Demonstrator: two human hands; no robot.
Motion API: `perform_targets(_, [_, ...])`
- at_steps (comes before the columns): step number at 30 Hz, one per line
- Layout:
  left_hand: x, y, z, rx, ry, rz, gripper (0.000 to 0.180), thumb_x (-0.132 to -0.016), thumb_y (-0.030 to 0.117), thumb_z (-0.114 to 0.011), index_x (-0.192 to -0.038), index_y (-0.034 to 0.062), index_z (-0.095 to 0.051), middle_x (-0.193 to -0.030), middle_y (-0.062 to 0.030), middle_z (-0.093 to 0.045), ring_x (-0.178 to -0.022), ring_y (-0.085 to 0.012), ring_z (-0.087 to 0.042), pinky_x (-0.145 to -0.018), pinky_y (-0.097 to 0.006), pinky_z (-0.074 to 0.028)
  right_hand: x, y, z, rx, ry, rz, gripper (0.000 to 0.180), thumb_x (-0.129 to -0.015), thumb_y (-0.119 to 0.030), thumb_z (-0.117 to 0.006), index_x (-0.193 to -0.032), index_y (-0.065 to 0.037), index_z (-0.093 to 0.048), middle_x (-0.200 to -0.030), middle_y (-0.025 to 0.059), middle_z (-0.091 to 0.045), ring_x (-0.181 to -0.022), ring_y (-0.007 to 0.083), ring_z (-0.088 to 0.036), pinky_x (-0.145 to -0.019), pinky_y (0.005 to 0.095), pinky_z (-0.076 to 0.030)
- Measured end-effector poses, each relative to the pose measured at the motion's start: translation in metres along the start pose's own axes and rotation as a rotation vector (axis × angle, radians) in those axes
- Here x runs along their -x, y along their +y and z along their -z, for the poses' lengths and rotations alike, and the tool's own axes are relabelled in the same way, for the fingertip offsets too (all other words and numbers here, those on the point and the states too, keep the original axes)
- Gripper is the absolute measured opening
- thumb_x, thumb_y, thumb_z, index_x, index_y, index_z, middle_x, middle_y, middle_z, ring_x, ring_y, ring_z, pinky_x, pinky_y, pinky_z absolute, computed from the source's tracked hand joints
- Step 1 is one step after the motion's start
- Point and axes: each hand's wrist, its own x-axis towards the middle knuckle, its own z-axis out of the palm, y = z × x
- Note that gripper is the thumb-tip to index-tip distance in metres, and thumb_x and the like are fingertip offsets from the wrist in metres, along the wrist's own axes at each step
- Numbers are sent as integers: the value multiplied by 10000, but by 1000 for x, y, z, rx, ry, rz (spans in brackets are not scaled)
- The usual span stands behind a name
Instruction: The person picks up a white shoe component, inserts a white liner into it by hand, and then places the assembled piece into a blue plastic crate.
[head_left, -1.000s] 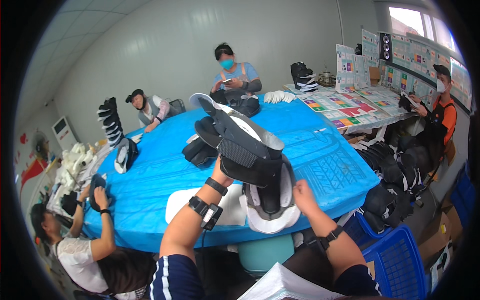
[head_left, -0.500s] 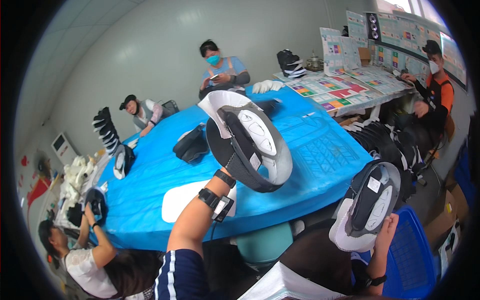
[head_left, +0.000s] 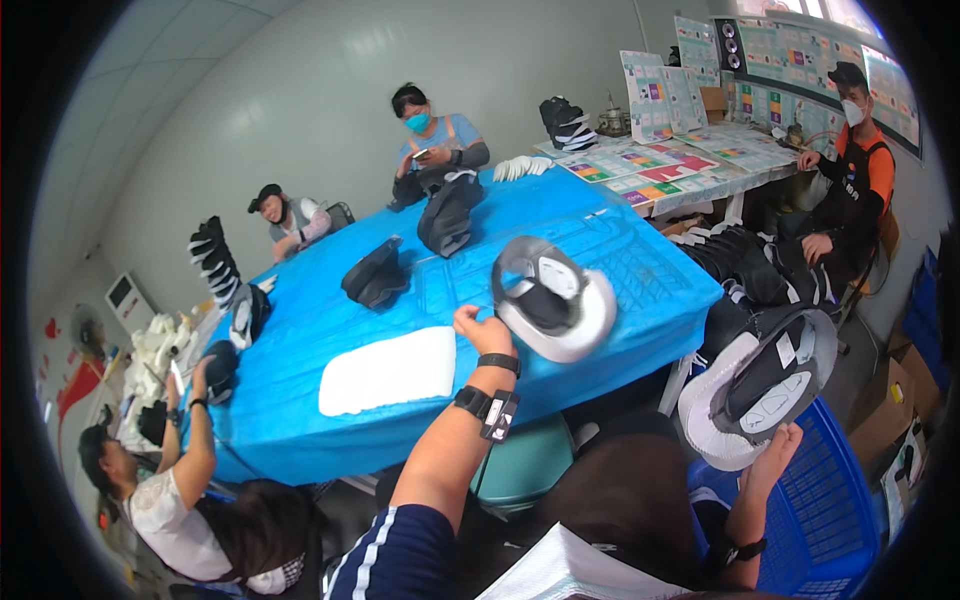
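Note:
My left hand (head_left: 487,335) is closed at the near-left edge of a ring-shaped padded liner (head_left: 592,318), grey and black with a white band. This liner appears over the blue-covered table (head_left: 300,380), its dark opening towards me; whether it touches the cover I cannot tell. My right hand (head_left: 768,462) grips the lower edge of a similar liner (head_left: 715,425), held up at the right with its white band to the left. Some fingers of both hands are hidden. A white rounded sheet (head_left: 385,372) lies left of my left hand.
On the table sit two dark padded pieces (head_left: 377,277) (head_left: 447,222) and a stacked pile (head_left: 212,262). A blue basket (head_left: 825,500) stands below my right hand. A green stool (head_left: 522,465) is at the near edge. Co-workers sit around the table and at the right.
My left hand has moved right and lowered its liner, which now appears turned and farther from me. My right hand's liner has shifted slightly right. A dark padded piece at the back is now uncovered.

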Motion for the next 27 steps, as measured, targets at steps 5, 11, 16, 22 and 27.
perform_targets(5, [27,14,29,616,-402,549,316,-856,200,-498,-1123,109,-356,-1151,-99,-372,-1039,-238,-413,-809,-398,-404,17,7,11,65,-7,-33,114,-889,-99,-405,-989,-46,-421,-858,24,-469,-792,89,-457,-724,223,-381])
perform_targets(11, [47,48,48,488,-749,564,698,-798,566,-470,-1284,130,-220,-1338,-92,-204,-1174,-301,-328,-829,-462,-417,38,11,3,143,-43,-44,128,-883,-99,-434,-1002,-55,-419,-866,5,-400,-821,82,-377,-744,212,-316])
perform_targets(16, [56,81,38,433,-843,572,1029,-706,509,-633,-1360,76,32,-1392,-185,-88,-1215,-333,-285,-809,-448,-440,52,-24,-10,250,-151,11,40,-880,-57,-406,-918,-57,-396,-836,6,-408,-770,66,-382,-719,200,-329])
perform_targets(22, [58,46,-20,135,-688,263,1057,-614,189,-708,-1331,7,48,-1313,-221,-149,-1134,-320,-356,-816,-367,-431,64,-51,-22,274,-261,63,66,-868,-49,-409,-935,-44,-405,-897,45,-460,-844,102,-439,-775,232,-365])
perform_targets(27, [8,-21,-7,146,-373,22,618,-697,14,-535,-1245,-3,-250,-1062,-187,-469,-803,-250,-550,-522,-317,-478,69,-50,-37,234,-390,148,71,-882,-52,-414,-947,-28,-396,-954,78,-491,-857,111,-464,-792,256,-385])
